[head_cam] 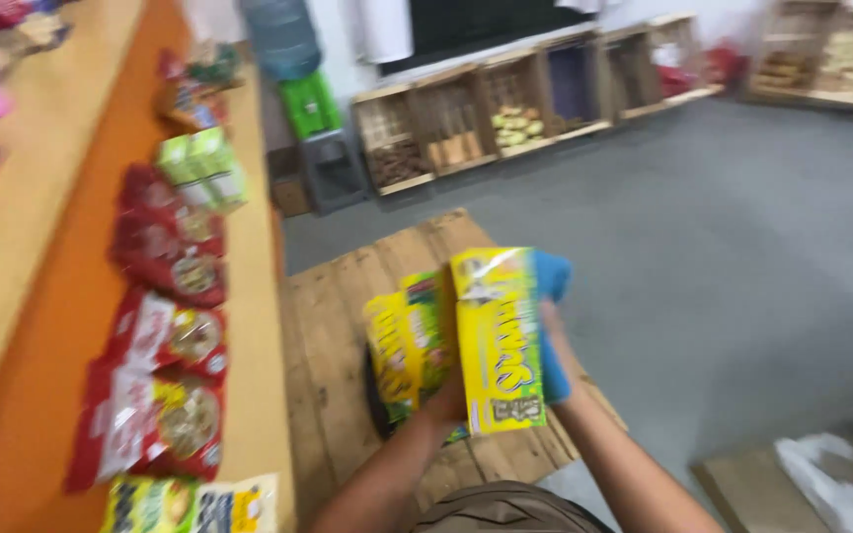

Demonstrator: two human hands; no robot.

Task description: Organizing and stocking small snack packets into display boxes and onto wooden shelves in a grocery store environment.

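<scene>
Both my hands hold a stack of yellow and green snack boxes above a low wooden pallet table (338,326). The front yellow box (499,341) faces me, upright. My left hand (443,401) grips the stack from below and the left, next to further yellow-green boxes (405,345). My right hand (551,341) presses the right side of the stack, against a blue package (551,281) behind the yellow box. The picture is blurred by motion.
A long wooden shelf (254,326) with an orange strip runs along the left, carrying red snack bags (165,395) and green boxes (199,163). Wooden crates (466,123) line the far wall beside a water dispenser (293,59). A grey floor lies to the right.
</scene>
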